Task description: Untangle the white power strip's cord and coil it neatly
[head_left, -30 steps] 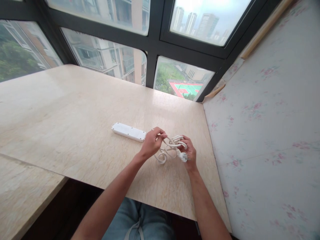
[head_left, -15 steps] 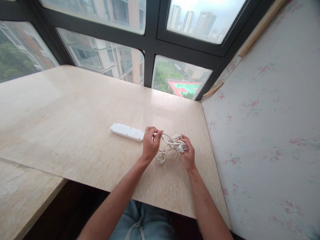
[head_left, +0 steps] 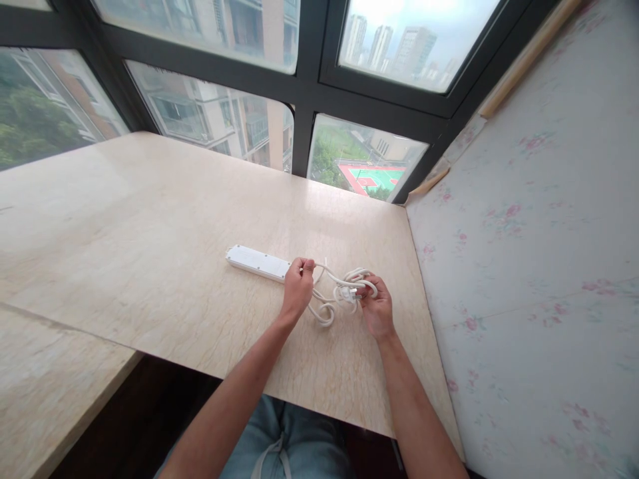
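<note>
Here, just right of the frame's centre, both hands work on one item: a long white plastic power strip (head_left: 258, 261) with its attached white rubber cord (head_left: 325, 307). The strip lies flat on the pale beige marble-patterned table (head_left: 150, 213), long axis running left to right with a slight tilt, its right end just beside the left hand (head_left: 298, 291). Left hand closed, fingers and thumb pinched on the cord close to where it leaves the strip; the exact joint is hidden behind the knuckles. From there the cord arcs rightward in several loose loops that rest on the table between the two hands, the lowest loop lying below and between them. Right hand (head_left: 378, 309) to the right of the loops, fingers curled shut around the gathered end of the bundle. A white plug (head_left: 350, 293) shows at that hand's fingertips, touching them; how firmly it is held cannot be told. Both forearms enter from the bottom edge of the frame, with light blue denim trousers (head_left: 272, 439) visible under the table's near edge. Across the top of the frame, a dark-framed window (head_left: 304, 86) looks onto tower blocks and a red and green sports court. Right side of the frame: a pale wall with a faded pink floral pattern (head_left: 539, 266), meeting the table's right edge.
</note>
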`<control>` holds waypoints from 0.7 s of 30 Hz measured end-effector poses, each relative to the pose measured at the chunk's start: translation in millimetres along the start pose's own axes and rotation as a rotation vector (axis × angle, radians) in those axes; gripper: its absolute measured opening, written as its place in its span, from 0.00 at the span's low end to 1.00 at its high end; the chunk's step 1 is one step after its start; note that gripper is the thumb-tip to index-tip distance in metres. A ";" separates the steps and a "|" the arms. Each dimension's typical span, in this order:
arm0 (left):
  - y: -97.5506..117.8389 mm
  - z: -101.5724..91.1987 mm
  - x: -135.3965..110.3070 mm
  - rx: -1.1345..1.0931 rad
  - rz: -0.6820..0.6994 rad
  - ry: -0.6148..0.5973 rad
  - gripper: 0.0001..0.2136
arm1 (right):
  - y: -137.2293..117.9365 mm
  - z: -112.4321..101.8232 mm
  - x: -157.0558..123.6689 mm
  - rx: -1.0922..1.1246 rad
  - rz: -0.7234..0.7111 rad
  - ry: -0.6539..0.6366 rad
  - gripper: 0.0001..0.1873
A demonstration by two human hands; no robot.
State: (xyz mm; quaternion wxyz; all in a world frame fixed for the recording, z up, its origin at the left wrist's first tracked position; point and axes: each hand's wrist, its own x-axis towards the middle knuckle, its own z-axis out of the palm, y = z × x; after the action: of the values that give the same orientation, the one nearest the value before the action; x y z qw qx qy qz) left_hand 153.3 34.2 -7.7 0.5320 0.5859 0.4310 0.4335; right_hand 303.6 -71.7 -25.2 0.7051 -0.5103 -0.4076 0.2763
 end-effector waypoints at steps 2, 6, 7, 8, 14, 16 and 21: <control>-0.9 -0.5 0.2 0.069 0.068 0.013 0.13 | 1.2 -1.4 -1.9 -0.002 0.025 -0.033 0.12; 1.7 -1.1 -2.3 0.197 0.199 0.009 0.10 | 2.1 -4.4 -7.5 -0.069 0.064 -0.111 0.11; 2.8 -1.2 -3.2 0.216 0.217 -0.005 0.09 | 1.0 -4.6 -8.6 -0.077 0.065 -0.140 0.11; 4.0 -1.3 -4.0 0.227 0.227 -0.017 0.10 | -0.5 -4.6 -9.5 -0.082 0.064 -0.170 0.11; 3.9 -2.1 -3.9 0.200 0.188 -0.001 0.12 | -9.5 -3.7 -10.2 -0.071 0.140 -0.392 0.15; 1.8 -2.2 -2.7 0.192 0.179 0.011 0.12 | -8.9 -4.0 -10.8 -0.075 0.172 -0.457 0.16; -1.3 -1.9 -2.3 0.190 0.193 0.038 0.12 | -5.9 -3.2 -13.4 -0.144 0.170 -0.482 0.23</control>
State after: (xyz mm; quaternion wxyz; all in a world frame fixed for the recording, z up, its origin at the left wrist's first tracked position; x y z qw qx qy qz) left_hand 150.9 32.5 -9.0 0.4215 0.6644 0.4216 0.4507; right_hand 299.3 -86.1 -24.0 0.5240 -0.5109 -0.5379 0.4183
